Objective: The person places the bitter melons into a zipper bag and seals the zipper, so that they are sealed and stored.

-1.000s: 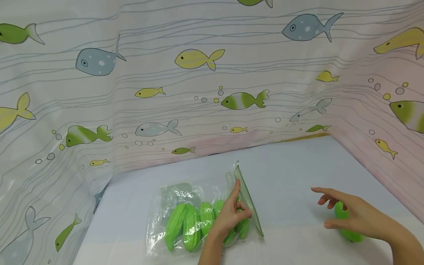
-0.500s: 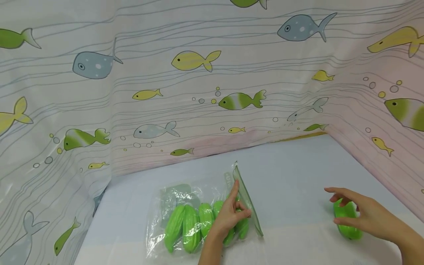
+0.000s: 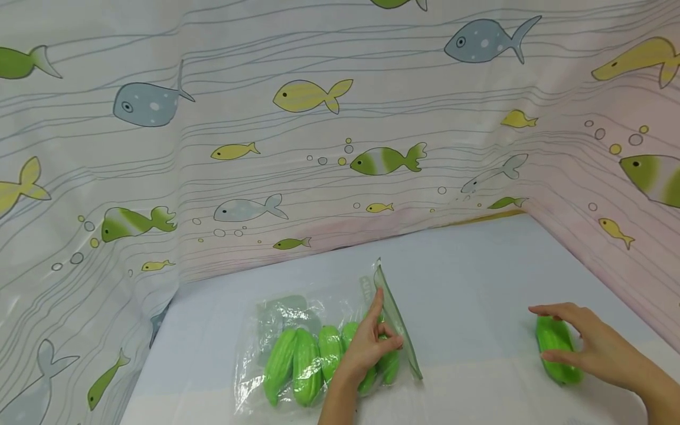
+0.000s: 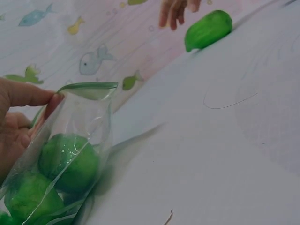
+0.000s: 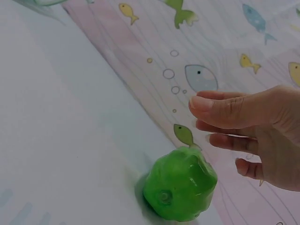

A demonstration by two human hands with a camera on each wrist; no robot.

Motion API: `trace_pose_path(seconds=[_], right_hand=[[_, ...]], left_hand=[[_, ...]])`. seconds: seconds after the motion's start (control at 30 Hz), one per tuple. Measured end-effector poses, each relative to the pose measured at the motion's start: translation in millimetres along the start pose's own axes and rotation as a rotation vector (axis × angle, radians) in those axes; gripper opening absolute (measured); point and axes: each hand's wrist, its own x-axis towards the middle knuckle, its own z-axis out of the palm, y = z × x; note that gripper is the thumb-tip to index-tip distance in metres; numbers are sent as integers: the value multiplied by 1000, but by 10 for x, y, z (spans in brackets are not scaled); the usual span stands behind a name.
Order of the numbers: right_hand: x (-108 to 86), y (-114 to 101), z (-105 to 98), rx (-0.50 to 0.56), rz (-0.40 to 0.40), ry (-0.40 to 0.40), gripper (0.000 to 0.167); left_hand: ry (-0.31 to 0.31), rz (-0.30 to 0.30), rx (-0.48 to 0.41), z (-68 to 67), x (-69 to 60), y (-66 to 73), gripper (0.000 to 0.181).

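Note:
A clear zip bag lies on the white table with several green ridged gourds inside it. My left hand holds the bag's mouth; in the left wrist view its thumb and a finger pinch the green-edged zip strip. Off to the right lies one loose green gourd on its side. Close above that gourd is my right hand, thumb and fingers spread apart. In the right wrist view a gap shows between this hand and the loose gourd.
A fish-patterned curtain hangs behind the table and along both sides. Table surface stretches between the bag and the loose gourd. A thin dark strand lies on the table in the left wrist view.
My right hand has shifted to the right over the loose gourd, exposing more of it. The left hand and the bag have stayed in place.

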Motion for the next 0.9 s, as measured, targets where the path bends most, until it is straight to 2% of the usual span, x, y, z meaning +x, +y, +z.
trace_pose_path(seconds=[0.3, 0.67, 0.77, 0.9], right_hand=[[20, 72, -8, -21, 2, 3, 74], [61, 109, -81, -105, 184, -44, 80], [77, 96, -127, -117, 262, -94, 84], [102, 92, -176, -114, 364, -207, 91]], left_hand=[[2, 24, -5, 1, 6, 13, 99], [5, 34, -18, 6, 6, 20, 99], [5, 40, -19, 4, 6, 19, 99], [3, 54, -18, -2, 8, 1, 99]])
